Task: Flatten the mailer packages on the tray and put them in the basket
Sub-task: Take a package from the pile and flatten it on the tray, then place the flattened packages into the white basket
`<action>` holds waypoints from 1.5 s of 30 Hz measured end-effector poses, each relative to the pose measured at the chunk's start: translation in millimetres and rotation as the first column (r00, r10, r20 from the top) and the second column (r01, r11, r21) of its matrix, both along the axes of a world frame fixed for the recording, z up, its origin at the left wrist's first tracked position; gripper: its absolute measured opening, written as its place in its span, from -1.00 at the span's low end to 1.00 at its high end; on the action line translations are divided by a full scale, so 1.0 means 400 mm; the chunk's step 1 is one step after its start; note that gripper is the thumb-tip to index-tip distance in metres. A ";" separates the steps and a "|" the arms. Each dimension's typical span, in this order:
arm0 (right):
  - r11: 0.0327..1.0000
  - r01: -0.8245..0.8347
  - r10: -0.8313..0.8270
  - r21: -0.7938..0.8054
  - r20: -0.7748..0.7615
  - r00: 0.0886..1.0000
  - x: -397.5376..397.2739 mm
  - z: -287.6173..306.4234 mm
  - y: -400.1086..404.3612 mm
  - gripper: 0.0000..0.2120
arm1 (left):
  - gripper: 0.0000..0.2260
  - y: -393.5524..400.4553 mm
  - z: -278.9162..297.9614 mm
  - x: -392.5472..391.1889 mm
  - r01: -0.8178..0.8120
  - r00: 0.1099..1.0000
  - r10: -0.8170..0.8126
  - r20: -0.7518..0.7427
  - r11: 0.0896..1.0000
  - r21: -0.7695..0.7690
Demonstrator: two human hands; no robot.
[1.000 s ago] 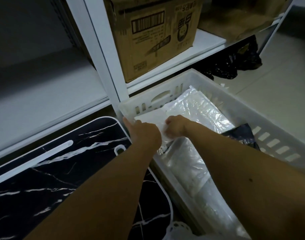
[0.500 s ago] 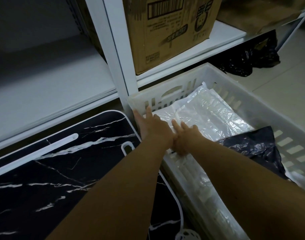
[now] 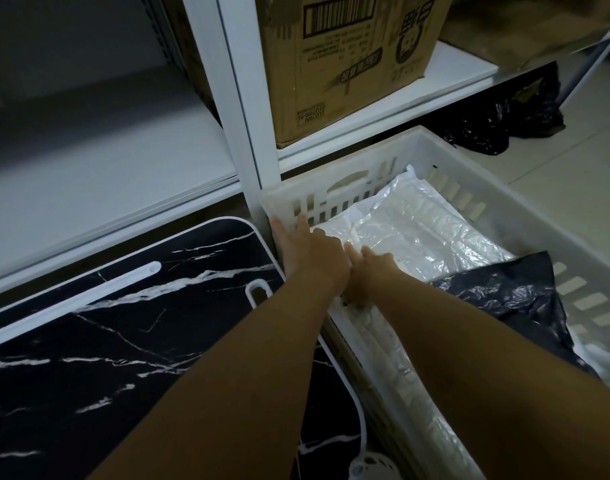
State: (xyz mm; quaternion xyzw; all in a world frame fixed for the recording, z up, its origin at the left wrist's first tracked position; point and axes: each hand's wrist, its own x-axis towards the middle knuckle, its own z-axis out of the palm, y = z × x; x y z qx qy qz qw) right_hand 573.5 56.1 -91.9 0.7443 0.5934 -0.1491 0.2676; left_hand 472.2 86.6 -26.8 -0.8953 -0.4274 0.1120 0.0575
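Observation:
A white slotted basket (image 3: pixel 352 188) stands on the floor beside the shelf post. Inside it lie flat clear and white mailer packages (image 3: pixel 421 233) and a dark blue mailer (image 3: pixel 504 296) toward the near right. My left hand (image 3: pixel 310 251) lies with straight fingers at the basket's far left corner, fingertips against the slotted wall. My right hand (image 3: pixel 369 275) presses flat, fingers extended, on the white mailer right beside the left hand. The black marble-pattern tray (image 3: pixel 99 341) sits to the left of the basket with nothing on its visible surface.
A white metal shelf post (image 3: pixel 241 109) rises just behind the basket. A cardboard box (image 3: pixel 345 60) stands on the shelf above. Black plastic bags (image 3: pixel 501 123) lie under the shelf at the right. Tiled floor (image 3: pixel 573 174) runs along the basket's right side.
One second ago both hands gripped a white mailer at the basket's corner. Now the fingers are spread flat on it, and the mailer lies in the basket. The view shifted slightly.

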 end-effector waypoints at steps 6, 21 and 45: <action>0.994 0.031 -0.018 0.104 -0.125 0.992 0.010 0.062 -0.004 -0.43 | -0.68 -0.011 0.008 -0.023 0.032 0.974 -0.024 0.224 0.999 -0.031; 0.985 -0.140 0.149 0.100 -0.083 0.985 -0.171 0.353 -0.047 -0.75 | -0.70 -0.091 0.149 -0.177 0.023 0.883 0.157 0.443 0.927 -0.374; 0.884 -0.437 0.467 0.167 -0.286 0.836 -0.841 0.392 -0.080 -0.63 | -0.72 -0.111 0.218 -0.892 -0.389 0.872 0.415 0.258 0.909 -0.150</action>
